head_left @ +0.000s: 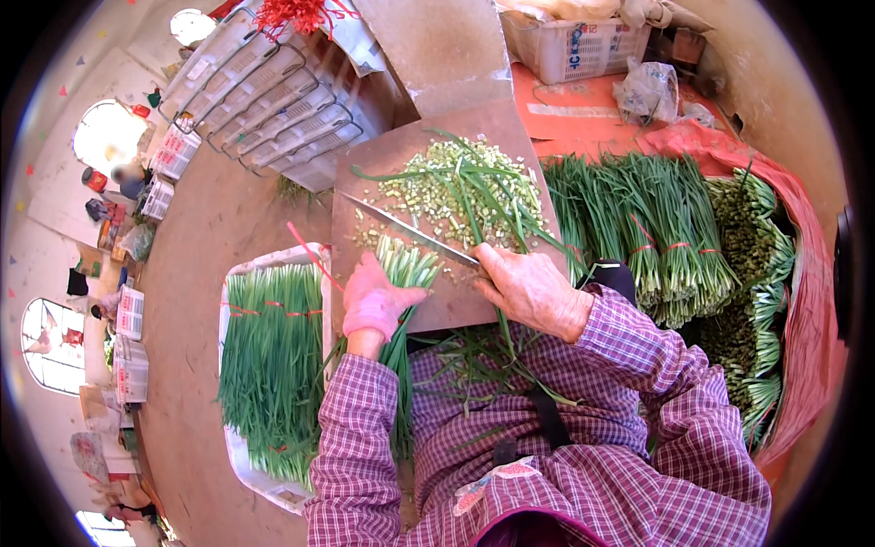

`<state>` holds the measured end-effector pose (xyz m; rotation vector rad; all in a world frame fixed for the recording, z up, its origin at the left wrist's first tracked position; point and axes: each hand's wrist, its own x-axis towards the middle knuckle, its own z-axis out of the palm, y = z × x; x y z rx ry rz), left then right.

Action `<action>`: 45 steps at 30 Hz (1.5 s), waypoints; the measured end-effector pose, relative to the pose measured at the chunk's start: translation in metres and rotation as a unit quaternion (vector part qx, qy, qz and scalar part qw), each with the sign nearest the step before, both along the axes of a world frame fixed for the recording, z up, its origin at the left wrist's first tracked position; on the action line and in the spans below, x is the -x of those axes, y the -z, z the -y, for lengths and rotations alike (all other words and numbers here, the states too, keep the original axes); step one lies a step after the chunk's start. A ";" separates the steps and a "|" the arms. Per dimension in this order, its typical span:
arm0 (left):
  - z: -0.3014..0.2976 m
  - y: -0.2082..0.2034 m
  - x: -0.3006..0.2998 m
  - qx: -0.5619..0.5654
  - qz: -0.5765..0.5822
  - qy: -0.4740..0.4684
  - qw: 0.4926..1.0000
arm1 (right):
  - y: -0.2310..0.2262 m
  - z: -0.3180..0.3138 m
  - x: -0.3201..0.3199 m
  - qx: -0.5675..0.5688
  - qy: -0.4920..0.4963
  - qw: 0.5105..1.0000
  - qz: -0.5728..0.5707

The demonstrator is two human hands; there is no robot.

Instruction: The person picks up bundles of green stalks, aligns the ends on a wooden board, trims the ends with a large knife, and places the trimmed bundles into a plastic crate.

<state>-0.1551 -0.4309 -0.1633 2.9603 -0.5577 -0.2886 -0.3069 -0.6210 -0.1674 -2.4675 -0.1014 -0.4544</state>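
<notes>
Two plaid sleeves (360,438), purple and white, are seen nearest, with loose green leaves (474,365) scattered over the lap.

One bunch of green stalks (406,264) is gripped in the left hand (374,301), its fingers closed around the stems; the pale ends are pointed away, over the near left part of the board, and the leaves are hung down beside the left sleeve.

One knife (410,233) is held by its handle in the right hand (533,290), fingers wrapped tight. The blade is laid slantwise beyond the pale ends; whether the board is touched by it cannot be told.

One brown cutting board (460,305), set before the lap. Its far half is covered by chopped pale pieces (497,187), crossed by several long leaves. Much cutting is judged to have been done; the held bunch is judged unfinished, no band being visible on it.

One white crate (239,463), at the left, filled with red-banded bundles (273,374), judged completed.

Several further bundles (638,228), also red-banded, are stacked at the right, near more stacked stalks (761,273) edged by red sheeting (811,365). How many remain to be handled cannot be determined.

Farther off: one stack of crates (301,137), one clear plastic bag (647,91) and one white basket (588,55).
</notes>
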 end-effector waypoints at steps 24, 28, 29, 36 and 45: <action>0.016 -0.002 0.013 -0.062 0.034 -0.033 0.997 | -0.009 0.007 -0.003 0.107 -0.020 0.993 -0.037; 0.018 -0.003 0.014 -0.066 0.022 -0.042 0.997 | 0.006 0.004 -0.003 0.115 -0.019 0.990 -0.077; 0.018 -0.002 0.014 -0.061 0.028 -0.036 0.997 | 0.009 0.004 -0.004 0.109 -0.022 0.990 -0.083; 0.017 -0.003 0.011 -0.057 0.018 -0.029 0.998 | 0.003 -0.007 -0.005 0.130 0.008 0.988 -0.088; 0.021 0.002 0.011 -0.061 0.032 -0.016 0.997 | 0.006 -0.006 -0.039 0.117 -0.009 0.988 -0.102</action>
